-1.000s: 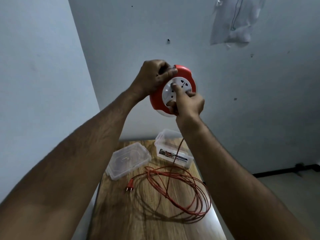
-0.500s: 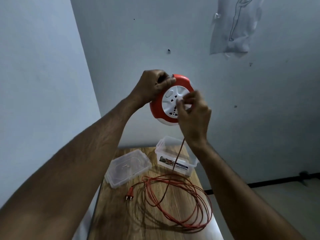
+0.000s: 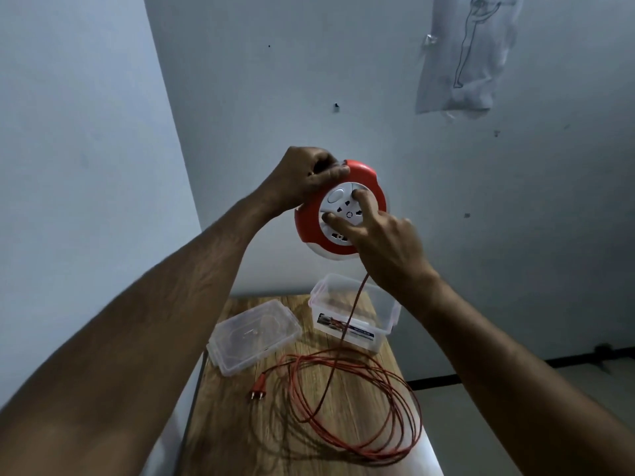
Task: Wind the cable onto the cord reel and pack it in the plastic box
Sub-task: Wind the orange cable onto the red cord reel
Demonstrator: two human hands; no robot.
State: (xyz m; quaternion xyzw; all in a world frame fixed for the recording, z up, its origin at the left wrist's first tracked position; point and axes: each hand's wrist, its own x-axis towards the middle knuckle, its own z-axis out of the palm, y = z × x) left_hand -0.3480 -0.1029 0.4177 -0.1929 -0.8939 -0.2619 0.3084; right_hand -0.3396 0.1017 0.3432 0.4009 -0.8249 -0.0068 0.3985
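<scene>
Gripping the red rim of the cord reel (image 3: 311, 231) at mid-frame, my left hand (image 3: 305, 178) steadies it in the air; my right hand (image 3: 385, 242) presses straightened fingertips on its white hub to turn it; most of the cable (image 3: 360, 400) lies coiled on the desk (image 3: 240, 434) at lower centre, so winding has barely begun; the plastic box (image 3: 385, 324) waits open behind, its lid (image 3: 254, 336) beside it.

Background stuff: a wooden table (image 3: 240, 434) with a light grain sits pushed into the corner of pale blue-grey walls (image 3: 86, 166). A crinkly clear plastic bag (image 3: 464, 53) hangs high on the back wall, a small dark nail (image 3: 336, 106) sticks out left of it, and dark baseboard (image 3: 515, 367) runs along the floor.
</scene>
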